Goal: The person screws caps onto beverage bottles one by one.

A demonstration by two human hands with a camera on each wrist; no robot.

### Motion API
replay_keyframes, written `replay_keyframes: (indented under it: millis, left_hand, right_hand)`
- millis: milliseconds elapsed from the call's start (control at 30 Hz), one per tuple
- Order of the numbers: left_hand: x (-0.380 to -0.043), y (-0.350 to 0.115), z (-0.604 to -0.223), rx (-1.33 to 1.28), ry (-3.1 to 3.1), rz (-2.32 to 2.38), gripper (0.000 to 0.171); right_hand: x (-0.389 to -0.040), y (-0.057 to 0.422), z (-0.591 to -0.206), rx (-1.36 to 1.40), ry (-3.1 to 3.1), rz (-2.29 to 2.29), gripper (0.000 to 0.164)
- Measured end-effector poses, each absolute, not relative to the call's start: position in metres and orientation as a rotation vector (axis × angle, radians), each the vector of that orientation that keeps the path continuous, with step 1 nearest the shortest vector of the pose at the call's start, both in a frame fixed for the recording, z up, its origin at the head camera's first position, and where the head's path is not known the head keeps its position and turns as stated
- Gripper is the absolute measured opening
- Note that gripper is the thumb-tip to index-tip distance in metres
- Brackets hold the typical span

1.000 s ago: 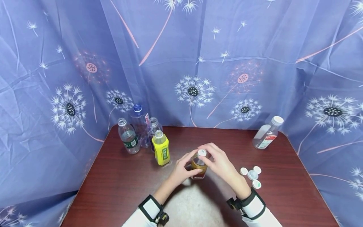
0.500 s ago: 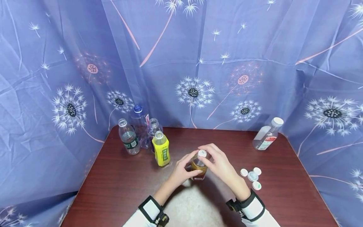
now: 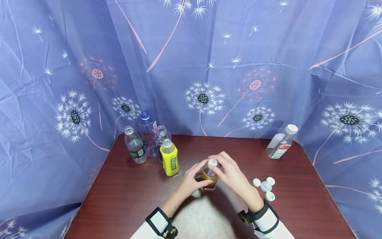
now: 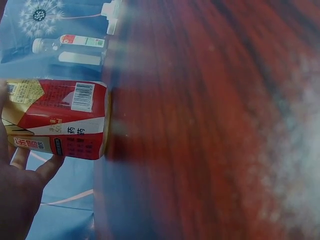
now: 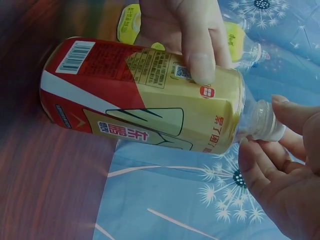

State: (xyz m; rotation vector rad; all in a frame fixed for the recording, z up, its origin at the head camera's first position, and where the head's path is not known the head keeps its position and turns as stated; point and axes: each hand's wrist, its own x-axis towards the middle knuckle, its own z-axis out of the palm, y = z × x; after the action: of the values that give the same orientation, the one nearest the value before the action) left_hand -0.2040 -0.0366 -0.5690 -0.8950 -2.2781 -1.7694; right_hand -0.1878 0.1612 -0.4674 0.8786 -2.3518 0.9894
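Note:
A bottle [image 3: 209,182] with a red and gold label stands upright at the middle of the table, its white cap [image 3: 213,162] on top. My left hand [image 3: 191,181] grips the bottle's body from the left, thumb across the label. From the right, my right hand [image 3: 228,169] pinches the white cap between thumb and fingers. In the right wrist view, the right hand [image 5: 290,170] surrounds the bottle's neck and cap, while the left hand [image 5: 195,35] holds the label [image 5: 140,95]. The left wrist view shows the label's barcode side [image 4: 65,120] and part of the left hand [image 4: 22,187].
Several uncapped bottles stand at the back left, including a yellow-labelled one [image 3: 170,160] and a green-labelled one [image 3: 136,147]. A clear bottle with a white cap [image 3: 280,145] is at the back right. Several loose caps [image 3: 266,186] lie right of my right hand. A floral curtain [image 3: 232,66] surrounds the table.

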Motion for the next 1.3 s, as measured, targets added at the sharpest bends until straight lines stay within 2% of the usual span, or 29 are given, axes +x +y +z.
replay_keyframes:
  millis: [233, 1300]
  left_hand:
    - [-0.203, -0.036, -0.567, -0.895, -2.264, -1.788, 0.075]
    - [-0.204, -0.035, -0.57, -0.891, -2.254, -1.796, 0.076]
  right_hand:
    - [-0.187, 0.161, -0.466, 0.837, -2.393, 1.009, 0.027]
    - [-0.182, 0.155, -0.476, 0.713, -2.316, 1.005, 0.033]
